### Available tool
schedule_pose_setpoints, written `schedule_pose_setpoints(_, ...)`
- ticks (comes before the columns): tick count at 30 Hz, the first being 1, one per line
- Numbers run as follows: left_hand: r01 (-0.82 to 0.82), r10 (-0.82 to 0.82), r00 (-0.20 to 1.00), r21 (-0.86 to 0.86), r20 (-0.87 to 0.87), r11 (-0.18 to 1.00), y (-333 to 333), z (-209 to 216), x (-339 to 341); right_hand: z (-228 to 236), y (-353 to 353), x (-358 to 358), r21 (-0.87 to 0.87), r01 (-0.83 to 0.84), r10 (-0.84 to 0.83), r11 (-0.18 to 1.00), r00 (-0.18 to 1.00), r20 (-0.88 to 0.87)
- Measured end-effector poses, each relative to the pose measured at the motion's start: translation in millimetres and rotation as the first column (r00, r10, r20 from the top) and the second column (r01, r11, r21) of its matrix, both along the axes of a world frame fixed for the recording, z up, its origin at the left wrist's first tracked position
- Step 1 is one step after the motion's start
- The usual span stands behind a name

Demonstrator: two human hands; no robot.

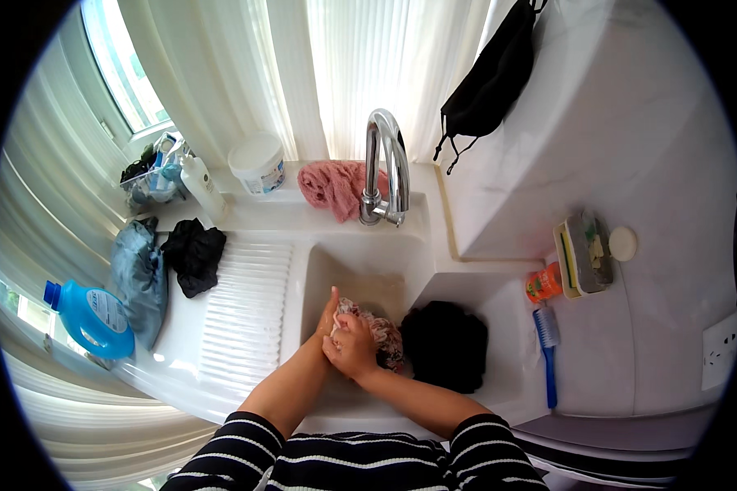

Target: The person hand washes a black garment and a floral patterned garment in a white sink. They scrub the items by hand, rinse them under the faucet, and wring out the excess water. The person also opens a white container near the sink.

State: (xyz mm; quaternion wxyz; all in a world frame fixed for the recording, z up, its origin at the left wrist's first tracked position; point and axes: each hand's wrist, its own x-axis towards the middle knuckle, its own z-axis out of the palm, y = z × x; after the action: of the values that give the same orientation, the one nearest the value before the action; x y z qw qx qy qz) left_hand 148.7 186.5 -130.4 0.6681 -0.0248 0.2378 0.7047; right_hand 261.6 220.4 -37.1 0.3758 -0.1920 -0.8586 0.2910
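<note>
Both hands are together over the basin, at a wet, bunched cloth (385,340) with a red, white and dark pattern. My right hand (352,345) is closed in a fist on the cloth, knuckles up. Against it, my left hand (327,317) holds the cloth from the left side, one digit pointing up; its other fingers are mostly hidden behind the right hand and the cloth. Part of the cloth hangs to the right of my right hand. Just beyond it lies a black fluffy bundle (445,347) in the right-hand part of the sink.
A chrome faucet (389,159) arches behind the basin, beside a pink cloth (327,186). Left are a ribbed washboard (246,307), black cloth (193,255), grey-blue cloth (139,274) and blue jug (94,319). Right are a blue brush (546,352) and orange container (544,282).
</note>
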Motion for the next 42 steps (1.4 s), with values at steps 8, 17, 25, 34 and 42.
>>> schedule_pose_setpoints(8, -0.088, 0.086, 0.996, -0.400, -0.025, 0.912, 22, 47, 28, -57, 45, -7, -0.138, 0.366, -0.365, 0.920, 0.930, 0.032)
schedule_pose_setpoints(17, -0.116, 0.141, 0.986, -0.240, 0.090, 0.964, 23, 47, 15, -49, 97, -33, -0.098, 0.225, -0.184, 0.969, 0.930, 0.319)
schedule_pose_setpoints(25, -0.437, 0.008, 0.802, -0.579, -0.597, 0.688, 17, 39, -4, -100, 115, -18, -0.256, 0.390, -0.223, 0.884, 0.836, 0.502)
schedule_pose_setpoints(34, -0.100, -0.280, -0.790, -0.335, -0.546, 0.937, 16, 25, 30, -104, 47, 51, -0.226, -0.710, 0.499, 0.667, 0.200, 0.843)
schedule_pose_setpoints(42, -0.152, -0.792, -0.589, -0.941, -0.160, 0.303, 17, 28, 36, -80, 109, 113, -0.458, -0.095, 0.408, 0.884, 0.636, 0.655)
